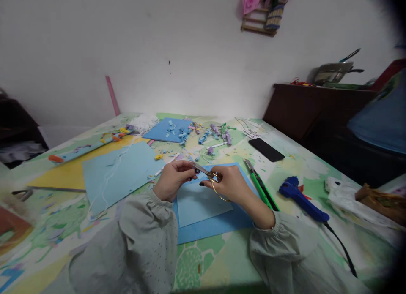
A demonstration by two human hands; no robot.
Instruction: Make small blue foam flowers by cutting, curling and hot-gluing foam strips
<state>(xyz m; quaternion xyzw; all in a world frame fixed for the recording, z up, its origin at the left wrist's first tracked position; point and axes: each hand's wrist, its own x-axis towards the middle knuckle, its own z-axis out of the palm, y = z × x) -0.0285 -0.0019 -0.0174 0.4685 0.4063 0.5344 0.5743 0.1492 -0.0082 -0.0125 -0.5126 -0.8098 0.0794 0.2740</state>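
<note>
right grip [230, 182] holds gold-handled scissors [208, 174]; left grip [175, 178] pinches beside the blades [199, 167], contents unclear.

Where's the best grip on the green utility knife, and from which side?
Probably mid-body on the green utility knife, coming from its right: it lies flat and slanted, its long straight handle runs toward the wearer, the metal tip points away, and the right forearm sits close on its left.

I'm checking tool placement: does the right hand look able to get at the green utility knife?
Probably yes: the green utility knife lies beside the right hand with nothing on top, though that hand's gold-handled scissors would likely need putting down first.
</note>
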